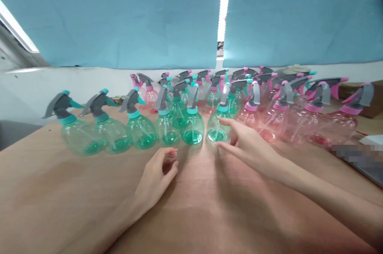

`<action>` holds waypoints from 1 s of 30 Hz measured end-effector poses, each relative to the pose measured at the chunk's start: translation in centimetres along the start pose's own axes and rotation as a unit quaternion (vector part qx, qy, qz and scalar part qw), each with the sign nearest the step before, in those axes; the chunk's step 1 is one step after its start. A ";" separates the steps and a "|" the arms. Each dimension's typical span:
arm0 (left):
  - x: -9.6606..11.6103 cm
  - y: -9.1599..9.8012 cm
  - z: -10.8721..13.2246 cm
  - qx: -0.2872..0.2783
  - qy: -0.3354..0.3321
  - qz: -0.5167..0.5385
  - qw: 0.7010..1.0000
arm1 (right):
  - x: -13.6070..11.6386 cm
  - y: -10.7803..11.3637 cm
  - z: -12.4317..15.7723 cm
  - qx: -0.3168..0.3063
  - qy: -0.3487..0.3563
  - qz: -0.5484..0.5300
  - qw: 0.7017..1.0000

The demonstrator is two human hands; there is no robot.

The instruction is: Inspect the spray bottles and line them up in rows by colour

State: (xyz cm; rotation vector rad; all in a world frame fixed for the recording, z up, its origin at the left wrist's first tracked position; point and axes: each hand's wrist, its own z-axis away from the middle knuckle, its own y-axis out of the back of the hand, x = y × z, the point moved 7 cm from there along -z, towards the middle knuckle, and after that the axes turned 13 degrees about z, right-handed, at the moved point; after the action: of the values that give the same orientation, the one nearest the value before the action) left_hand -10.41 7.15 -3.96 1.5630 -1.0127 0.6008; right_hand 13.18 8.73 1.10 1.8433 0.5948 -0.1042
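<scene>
A row of spray bottles stands upright across the table. My right hand (245, 142) is stretched toward a clear green spray bottle (214, 124), thumb and forefinger spread apart at its right side. The fingertips overlap the bottle's edge, but I cannot tell whether they touch it. Closer to me, my left hand (160, 172) rests low over the table with loosely curled fingers, the thumb apart and nothing held. Nearest to it are a green spray bottle (168, 128) and another green spray bottle (193, 124), both with turquoise collars and grey trigger heads.
More green bottles (113, 132) extend to the left along the wooden table (191, 206). Pink bottles (277, 124) line the right, with several mixed ones behind. A flat, partly blurred object (359, 160) lies at the right edge. A blue sheet (134, 14) hangs behind.
</scene>
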 end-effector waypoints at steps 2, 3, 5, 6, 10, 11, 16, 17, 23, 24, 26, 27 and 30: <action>0.1 -0.2 -0.2 -0.001 -0.002 0.000 1.000 | 1.1 1.5 0.9 0.018 0.005 -0.026 0.999; 0.2 -0.4 -0.4 -0.002 -0.003 -0.001 1.000 | 1.8 2.1 1.2 0.032 -0.004 -0.029 0.999; 0.5 -1.0 -0.7 -0.005 -0.008 -0.001 1.000 | 3.0 3.0 1.5 0.059 -0.027 -0.026 0.998; 0.7 -1.4 -0.9 -0.009 -0.013 0.000 1.000 | 3.4 3.1 1.3 0.070 -0.036 -0.024 0.997; 2.1 -3.9 -1.7 -0.031 -0.043 0.026 0.998 | 4.1 2.1 -0.4 0.075 -0.041 -0.007 0.996; 2.4 -4.6 -1.9 -0.037 -0.049 0.032 0.998 | 4.2 1.7 -1.0 0.076 -0.048 0.002 0.996; 4.2 -7.1 -2.9 -0.049 -0.066 0.061 0.995 | 3.9 -0.7 -3.6 0.057 -0.053 0.016 0.997; 4.4 -7.4 -3.1 -0.046 -0.067 0.067 0.994 | 3.7 -1.1 -3.8 0.048 -0.058 0.021 0.997; 5.6 -7.8 -3.9 -0.021 -0.069 0.102 0.992 | 3.2 -1.6 -3.9 0.010 -0.098 0.106 0.989; 5.8 -7.7 -4.0 -0.014 -0.067 0.108 0.992 | 3.1 -1.4 -3.7 0.006 -0.100 0.113 0.989; 6.3 -7.3 -4.1 0.003 -0.066 0.118 0.991 | 2.8 -1.1 -3.1 0.000 -0.095 0.121 0.988; 6.6 -7.0 -4.2 0.012 -0.066 0.121 0.990 | 2.6 -0.9 -2.7 -0.001 -0.086 0.125 0.989; 7.9 -6.2 -4.4 0.037 -0.069 0.128 0.989 | 1.8 -0.5 -1.0 0.007 -0.046 0.142 0.989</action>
State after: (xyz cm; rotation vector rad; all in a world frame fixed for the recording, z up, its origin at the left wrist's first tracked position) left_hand -0.57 9.17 0.36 1.5685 -1.3208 0.7209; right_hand 14.30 10.33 0.39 1.9073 0.2644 -0.0040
